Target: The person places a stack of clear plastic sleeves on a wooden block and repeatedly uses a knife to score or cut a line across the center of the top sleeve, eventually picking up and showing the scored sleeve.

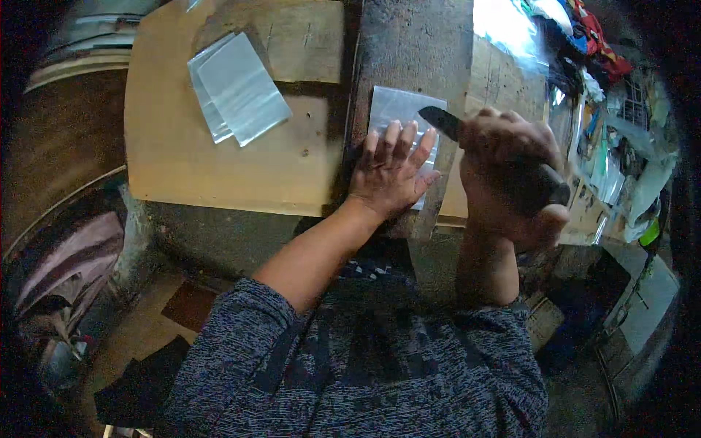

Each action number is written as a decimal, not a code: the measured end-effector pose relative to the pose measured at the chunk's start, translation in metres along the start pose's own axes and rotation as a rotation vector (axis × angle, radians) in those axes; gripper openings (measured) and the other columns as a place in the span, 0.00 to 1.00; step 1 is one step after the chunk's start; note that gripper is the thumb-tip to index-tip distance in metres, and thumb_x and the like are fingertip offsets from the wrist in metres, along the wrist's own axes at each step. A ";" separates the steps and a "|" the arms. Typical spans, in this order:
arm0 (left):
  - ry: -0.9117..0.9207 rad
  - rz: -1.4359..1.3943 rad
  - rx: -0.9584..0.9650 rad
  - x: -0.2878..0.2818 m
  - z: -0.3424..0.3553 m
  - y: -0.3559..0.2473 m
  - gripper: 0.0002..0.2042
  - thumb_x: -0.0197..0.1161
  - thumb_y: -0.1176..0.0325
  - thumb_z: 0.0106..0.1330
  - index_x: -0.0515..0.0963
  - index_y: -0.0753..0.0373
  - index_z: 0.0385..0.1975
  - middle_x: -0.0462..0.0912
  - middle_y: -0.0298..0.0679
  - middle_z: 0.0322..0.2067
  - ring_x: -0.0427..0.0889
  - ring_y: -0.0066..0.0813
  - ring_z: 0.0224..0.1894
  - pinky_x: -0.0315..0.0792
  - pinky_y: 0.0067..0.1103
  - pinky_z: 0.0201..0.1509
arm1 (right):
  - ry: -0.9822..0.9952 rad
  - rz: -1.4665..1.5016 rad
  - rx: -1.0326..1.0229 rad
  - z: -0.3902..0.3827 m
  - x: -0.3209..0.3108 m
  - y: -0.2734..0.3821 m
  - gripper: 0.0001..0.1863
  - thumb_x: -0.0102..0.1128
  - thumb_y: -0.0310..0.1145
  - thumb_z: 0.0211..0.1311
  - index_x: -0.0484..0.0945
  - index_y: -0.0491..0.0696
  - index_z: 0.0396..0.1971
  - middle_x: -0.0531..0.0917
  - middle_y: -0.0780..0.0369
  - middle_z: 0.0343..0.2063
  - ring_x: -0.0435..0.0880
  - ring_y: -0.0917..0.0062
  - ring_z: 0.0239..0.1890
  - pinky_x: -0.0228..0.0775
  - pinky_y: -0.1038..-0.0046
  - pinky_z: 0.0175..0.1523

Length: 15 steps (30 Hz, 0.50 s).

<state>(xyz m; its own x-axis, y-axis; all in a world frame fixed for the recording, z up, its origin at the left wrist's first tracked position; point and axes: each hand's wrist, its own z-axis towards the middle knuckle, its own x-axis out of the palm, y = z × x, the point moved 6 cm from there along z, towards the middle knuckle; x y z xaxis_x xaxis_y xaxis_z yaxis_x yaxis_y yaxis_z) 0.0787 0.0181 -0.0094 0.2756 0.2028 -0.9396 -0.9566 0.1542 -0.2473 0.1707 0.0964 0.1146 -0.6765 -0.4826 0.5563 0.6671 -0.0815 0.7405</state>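
My left hand (387,164) lies palm down with fingers apart on a clear plastic sheet or bag (394,104), which rests on a dark wooden board (405,44). My right hand (507,164) is raised at the right, closed round the handle of a knife (438,120). The dark blade points left over the plastic's upper right part, above my left fingertips; whether it touches is hard to tell. Two or more overlapping clear plastic pieces (248,91) lie on the pale plywood top (212,175) at the left.
Crumpled plastic (606,168) and coloured cloth-like items (595,36) are heaped along the right. A pinkish folded item (80,263) sits low at the left. The plywood's front edge runs just in front of my body, with floor (139,314) below.
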 end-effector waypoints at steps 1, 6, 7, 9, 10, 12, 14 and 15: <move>0.002 -0.001 0.002 -0.001 -0.001 -0.001 0.26 0.53 0.43 0.58 0.71 0.51 0.52 0.64 0.41 0.56 0.56 0.41 0.61 0.54 0.41 0.60 | 0.000 0.033 -0.003 0.000 -0.004 0.001 0.46 0.63 0.69 0.40 0.69 0.38 0.42 0.74 0.52 0.40 0.72 0.61 0.43 0.61 0.58 0.57; -0.002 -0.003 -0.018 -0.002 -0.001 0.001 0.28 0.52 0.42 0.59 0.68 0.48 0.57 0.65 0.39 0.56 0.59 0.40 0.59 0.54 0.40 0.59 | -0.155 -0.012 -0.063 -0.008 -0.015 0.015 0.45 0.60 0.71 0.40 0.70 0.39 0.38 0.74 0.52 0.38 0.72 0.63 0.39 0.63 0.59 0.53; -0.002 0.000 -0.018 -0.003 -0.002 0.002 0.28 0.52 0.42 0.59 0.68 0.48 0.57 0.65 0.39 0.56 0.59 0.40 0.59 0.54 0.40 0.59 | -0.222 -0.050 -0.073 -0.010 -0.018 0.016 0.44 0.59 0.71 0.41 0.70 0.39 0.37 0.74 0.52 0.36 0.72 0.64 0.37 0.64 0.61 0.50; 0.010 -0.012 -0.018 -0.004 -0.001 0.004 0.27 0.54 0.46 0.60 0.68 0.48 0.58 0.66 0.37 0.55 0.60 0.38 0.59 0.54 0.39 0.60 | -0.076 -0.074 -0.067 0.001 -0.012 0.014 0.44 0.57 0.72 0.42 0.70 0.39 0.35 0.73 0.54 0.31 0.69 0.68 0.33 0.62 0.66 0.43; 0.007 -0.013 -0.016 -0.006 -0.003 0.003 0.27 0.54 0.46 0.60 0.68 0.48 0.58 0.66 0.37 0.55 0.60 0.38 0.59 0.54 0.39 0.60 | -0.042 -0.096 -0.077 0.004 -0.010 0.014 0.44 0.56 0.72 0.42 0.70 0.39 0.33 0.73 0.55 0.29 0.68 0.69 0.31 0.61 0.68 0.41; 0.024 0.017 0.002 -0.006 -0.008 -0.002 0.26 0.57 0.50 0.59 0.68 0.49 0.57 0.66 0.37 0.55 0.61 0.37 0.59 0.54 0.37 0.60 | -0.007 -0.160 -0.079 0.004 -0.010 0.014 0.40 0.55 0.71 0.44 0.70 0.41 0.32 0.71 0.58 0.25 0.67 0.70 0.28 0.59 0.68 0.38; 0.020 0.019 0.018 -0.008 -0.021 -0.008 0.26 0.58 0.52 0.58 0.68 0.50 0.57 0.67 0.37 0.55 0.62 0.36 0.59 0.54 0.37 0.61 | -0.006 -0.203 -0.070 0.001 -0.008 0.015 0.37 0.54 0.69 0.46 0.70 0.44 0.32 0.69 0.60 0.23 0.66 0.69 0.27 0.59 0.67 0.38; 0.021 0.020 0.032 -0.009 -0.027 -0.011 0.26 0.59 0.54 0.58 0.68 0.50 0.57 0.67 0.37 0.55 0.62 0.36 0.59 0.54 0.36 0.61 | -0.050 -0.254 -0.044 -0.001 -0.008 0.015 0.37 0.55 0.68 0.46 0.70 0.43 0.33 0.70 0.60 0.24 0.67 0.69 0.28 0.59 0.67 0.38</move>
<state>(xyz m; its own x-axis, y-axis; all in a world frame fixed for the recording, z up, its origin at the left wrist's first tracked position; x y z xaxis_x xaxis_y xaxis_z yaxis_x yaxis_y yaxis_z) 0.0841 -0.0114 -0.0044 0.2541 0.1857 -0.9492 -0.9582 0.1815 -0.2211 0.1864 0.0980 0.1206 -0.8381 -0.3977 0.3734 0.4860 -0.2333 0.8423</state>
